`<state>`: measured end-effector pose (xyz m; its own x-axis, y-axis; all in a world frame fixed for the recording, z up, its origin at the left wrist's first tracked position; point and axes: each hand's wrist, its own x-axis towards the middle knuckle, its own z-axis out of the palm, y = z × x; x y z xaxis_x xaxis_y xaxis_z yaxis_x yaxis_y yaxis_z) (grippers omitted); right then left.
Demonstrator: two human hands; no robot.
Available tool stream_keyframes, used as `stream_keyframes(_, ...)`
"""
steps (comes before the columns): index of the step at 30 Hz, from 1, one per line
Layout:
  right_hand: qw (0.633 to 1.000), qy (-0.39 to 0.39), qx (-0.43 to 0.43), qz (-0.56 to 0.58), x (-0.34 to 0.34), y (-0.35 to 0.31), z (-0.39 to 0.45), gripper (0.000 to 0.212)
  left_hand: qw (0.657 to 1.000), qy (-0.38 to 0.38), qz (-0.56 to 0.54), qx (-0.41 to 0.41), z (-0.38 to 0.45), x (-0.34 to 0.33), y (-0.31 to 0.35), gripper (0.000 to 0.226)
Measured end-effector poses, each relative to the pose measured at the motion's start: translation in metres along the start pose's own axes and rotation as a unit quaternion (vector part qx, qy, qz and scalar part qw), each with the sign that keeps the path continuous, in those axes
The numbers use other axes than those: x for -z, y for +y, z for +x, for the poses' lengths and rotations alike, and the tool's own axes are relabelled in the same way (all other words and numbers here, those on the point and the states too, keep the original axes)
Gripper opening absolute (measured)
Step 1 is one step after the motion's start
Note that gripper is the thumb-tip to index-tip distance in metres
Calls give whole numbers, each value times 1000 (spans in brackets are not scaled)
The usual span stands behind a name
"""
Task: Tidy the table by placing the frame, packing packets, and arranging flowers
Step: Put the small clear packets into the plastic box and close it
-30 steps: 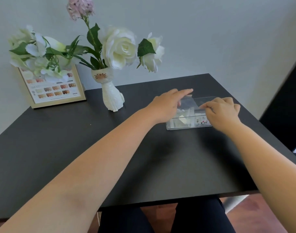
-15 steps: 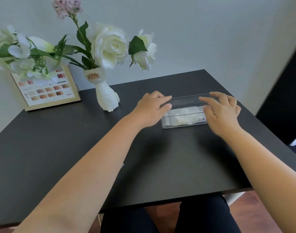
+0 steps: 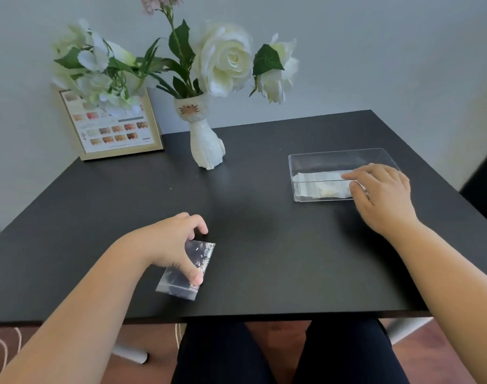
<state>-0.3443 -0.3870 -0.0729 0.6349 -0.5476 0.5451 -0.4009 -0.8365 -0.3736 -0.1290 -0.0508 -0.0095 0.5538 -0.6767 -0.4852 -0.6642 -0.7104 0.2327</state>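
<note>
Now pinching a small clear packet (image 3: 187,268) between thumb and curled fingers of the left hand (image 3: 170,245), with the packet lying flat on the black table (image 3: 264,245), well apart from the clear tray (image 3: 339,157) and nearer the front edge. Resting the right hand (image 3: 380,195) on the near right corner of that tray, fingers loosely spread over the wall and touching the white packet (image 3: 317,181) already inside; no real grasp there, more a steadying press. Probably best done by lifting one packet edge first, since thin film clings to a smooth top, then carrying it level toward the tray and laying it flat beside or over the white packet. Worth keeping the tray pinned so it cannot slide. Beyond the tray, toward the back left: a white cat-faced vase (image 3: 206,139) with flowers (image 3: 225,56) upright in it, and farther left a framed card (image 3: 112,126) leaning at the wall.
</note>
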Motion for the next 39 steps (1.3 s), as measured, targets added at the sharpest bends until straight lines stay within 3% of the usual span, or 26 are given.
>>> stream_keyframes(8,1000,7,8,-7,-1,0,-2,35,999,32,13,-42,25,-1,17,49)
stream_keyframes(12,1000,2,10,-15,-1,0,-2,33,990,96,-40,-99,37,-7,32,45)
stream_keyframes(14,1000,1,10,-16,-2,0,-2,33,980,107,-106,-131,42,-7,45,31)
stream_keyframes(16,1000,3,11,-15,-2,1,-2,33,957,105,-211,-168,48,-4,61,31)
stream_keyframes(20,1000,3,13,-10,-1,3,-3,29,885,146,-371,-241,64,12,103,56)
stream_keyframes(25,1000,-7,8,0,-1,5,-3,30,819,226,-484,-212,97,31,159,27)
stream_keyframes(29,998,8,-24,59,3,6,-2,52,797,241,-526,-174,119,32,192,41)
stream_keyframes(31,996,17,-34,80,4,6,-2,59,816,243,-505,-143,128,27,205,50)
stream_keyframes(35,995,31,-33,89,5,5,-3,60,919,277,-270,-79,136,9,213,45)
stream_keyframes(37,996,40,-25,82,6,5,-3,57,932,325,-144,-67,139,3,206,27)
stream_keyframes(39,996,40,-22,75,6,6,-2,54,921,375,-48,-89,137,-2,196,18)
